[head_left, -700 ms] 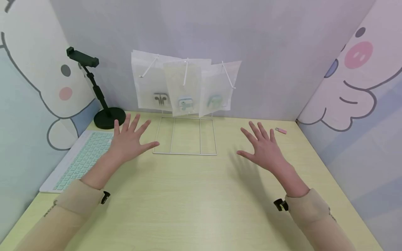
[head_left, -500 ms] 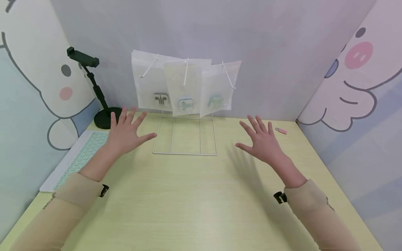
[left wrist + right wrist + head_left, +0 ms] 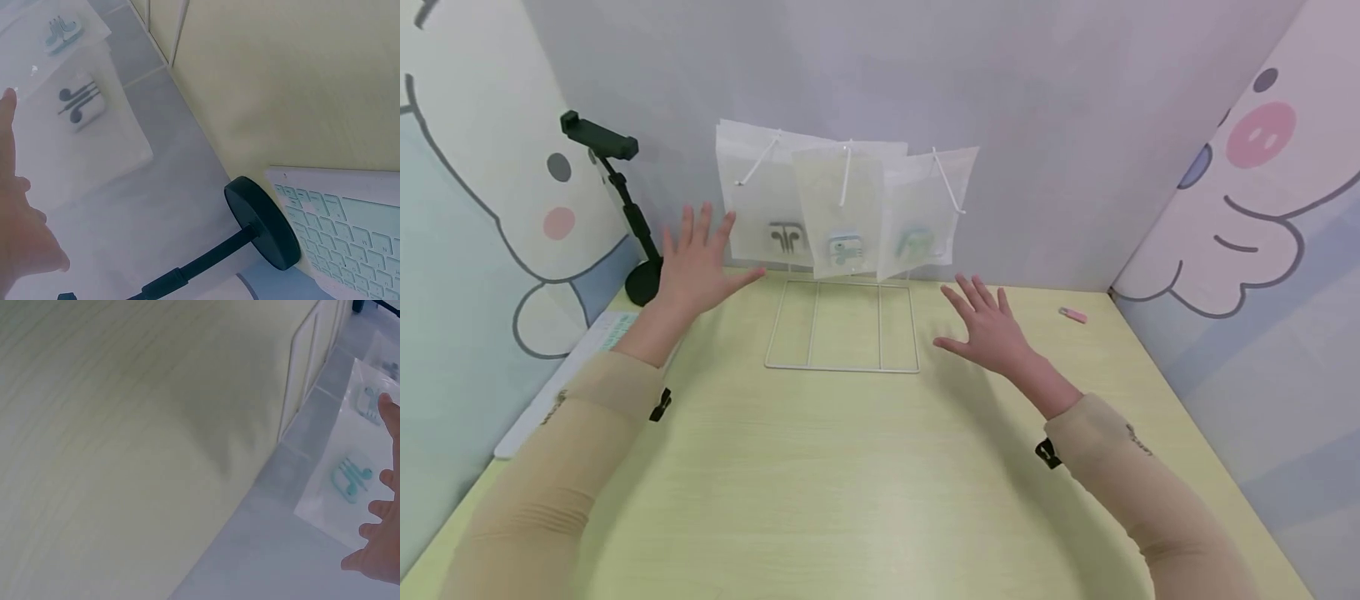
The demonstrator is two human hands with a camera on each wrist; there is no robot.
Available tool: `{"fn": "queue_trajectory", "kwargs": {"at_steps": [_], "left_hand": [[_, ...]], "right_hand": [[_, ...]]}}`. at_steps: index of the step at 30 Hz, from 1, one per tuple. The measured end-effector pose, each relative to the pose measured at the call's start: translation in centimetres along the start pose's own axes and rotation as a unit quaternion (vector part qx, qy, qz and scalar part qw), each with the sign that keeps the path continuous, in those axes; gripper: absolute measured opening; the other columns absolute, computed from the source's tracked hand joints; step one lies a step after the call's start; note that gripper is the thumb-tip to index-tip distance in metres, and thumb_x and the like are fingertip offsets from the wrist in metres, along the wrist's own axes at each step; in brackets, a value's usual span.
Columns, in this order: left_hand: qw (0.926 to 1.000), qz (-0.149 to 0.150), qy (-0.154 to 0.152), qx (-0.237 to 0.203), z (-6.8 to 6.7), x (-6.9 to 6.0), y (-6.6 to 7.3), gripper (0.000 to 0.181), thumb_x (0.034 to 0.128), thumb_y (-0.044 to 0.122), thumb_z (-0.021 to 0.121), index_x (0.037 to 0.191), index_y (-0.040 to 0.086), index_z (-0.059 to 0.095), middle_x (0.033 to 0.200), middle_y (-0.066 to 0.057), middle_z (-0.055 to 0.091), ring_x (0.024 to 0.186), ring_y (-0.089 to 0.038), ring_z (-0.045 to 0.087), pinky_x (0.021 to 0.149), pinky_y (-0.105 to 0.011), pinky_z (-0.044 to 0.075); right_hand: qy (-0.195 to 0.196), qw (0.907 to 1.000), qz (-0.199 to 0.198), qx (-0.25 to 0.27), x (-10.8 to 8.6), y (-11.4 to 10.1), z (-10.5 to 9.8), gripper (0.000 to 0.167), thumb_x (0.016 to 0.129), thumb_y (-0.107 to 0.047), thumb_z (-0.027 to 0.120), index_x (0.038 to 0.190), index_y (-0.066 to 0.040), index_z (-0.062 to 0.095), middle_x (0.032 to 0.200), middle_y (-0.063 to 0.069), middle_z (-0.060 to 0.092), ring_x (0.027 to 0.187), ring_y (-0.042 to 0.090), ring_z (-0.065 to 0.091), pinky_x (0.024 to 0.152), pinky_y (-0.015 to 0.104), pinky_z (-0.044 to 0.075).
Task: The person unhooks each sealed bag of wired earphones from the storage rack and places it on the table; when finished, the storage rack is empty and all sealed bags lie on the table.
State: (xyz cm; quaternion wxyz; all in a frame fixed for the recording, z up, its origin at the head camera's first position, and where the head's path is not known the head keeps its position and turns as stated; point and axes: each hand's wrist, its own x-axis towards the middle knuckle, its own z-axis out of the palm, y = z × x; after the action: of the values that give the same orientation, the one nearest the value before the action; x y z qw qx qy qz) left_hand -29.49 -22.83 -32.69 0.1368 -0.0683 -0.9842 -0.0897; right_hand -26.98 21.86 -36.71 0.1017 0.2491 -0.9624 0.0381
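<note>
My left hand (image 3: 691, 268), fingers spread and straight, is raised beside the left frosted bag (image 3: 752, 200), which shows dark-looking earphones (image 3: 81, 103) inside. It holds nothing. Right of the wire rack base, my right hand (image 3: 988, 333) hovers above the table with fingers spread, also holding nothing. A middle bag (image 3: 831, 187) with pale blue earphones (image 3: 846, 248) and a right bag (image 3: 925, 196) with teal earphones (image 3: 351, 479) hang from the hooks of the white wire display rack (image 3: 842, 369). Both hands appear apart from the bags.
A black phone stand (image 3: 636, 221) rises at the back left, its base partly behind my left hand. The keyboard (image 3: 350, 231) lies along the left edge, partly covered by my arm. A small pink USB stick (image 3: 1073, 315) lies at the back right. Walls enclose the table.
My left hand has moved up and forward toward the left bag. My right hand has shifted left, closer to the rack, and slightly forward. The bags hang as before.
</note>
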Motion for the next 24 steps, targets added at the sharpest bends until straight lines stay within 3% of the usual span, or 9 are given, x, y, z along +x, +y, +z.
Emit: {"fn": "queue_trajectory", "kwargs": {"at_steps": [7,16,24], "left_hand": [[0.9993,-0.023,0.008,-0.028,0.4,2.2,-0.8,0.106,0.0817,0.064,0.058,0.153,0.013,-0.001,0.157,-0.016,-0.012,0.142,-0.036,-0.018,0.109,-0.061,-0.011],[0.9968,-0.035,0.006,-0.072,1.4,4.0,-2.2,0.111,0.0804,0.056,0.066,0.152,0.008,-0.003,0.157,-0.018,-0.009,0.142,-0.037,-0.015,0.110,-0.061,-0.007],[0.9806,-0.056,0.027,-0.186,1.7,5.1,-2.0,0.105,0.0833,0.044,0.069,0.152,0.010,-0.003,0.158,-0.017,0.000,0.144,-0.038,-0.008,0.112,-0.058,-0.004]], "right_hand": [[-0.049,0.9981,-0.006,0.037,1.3,-0.8,3.2,0.094,0.081,-0.061,0.062,0.152,-0.017,0.021,0.158,0.012,0.014,0.144,0.034,0.011,0.110,0.063,0.010],[-0.117,0.9921,-0.017,0.040,1.6,-1.4,6.5,0.098,0.078,-0.066,0.061,0.152,-0.013,0.021,0.157,0.011,0.016,0.143,0.036,0.015,0.109,0.064,0.015],[-0.176,0.9798,-0.016,0.094,2.0,-0.9,7.2,0.098,0.082,-0.066,0.057,0.151,-0.008,0.019,0.157,0.010,0.017,0.144,0.032,0.016,0.109,0.062,0.016]]}}
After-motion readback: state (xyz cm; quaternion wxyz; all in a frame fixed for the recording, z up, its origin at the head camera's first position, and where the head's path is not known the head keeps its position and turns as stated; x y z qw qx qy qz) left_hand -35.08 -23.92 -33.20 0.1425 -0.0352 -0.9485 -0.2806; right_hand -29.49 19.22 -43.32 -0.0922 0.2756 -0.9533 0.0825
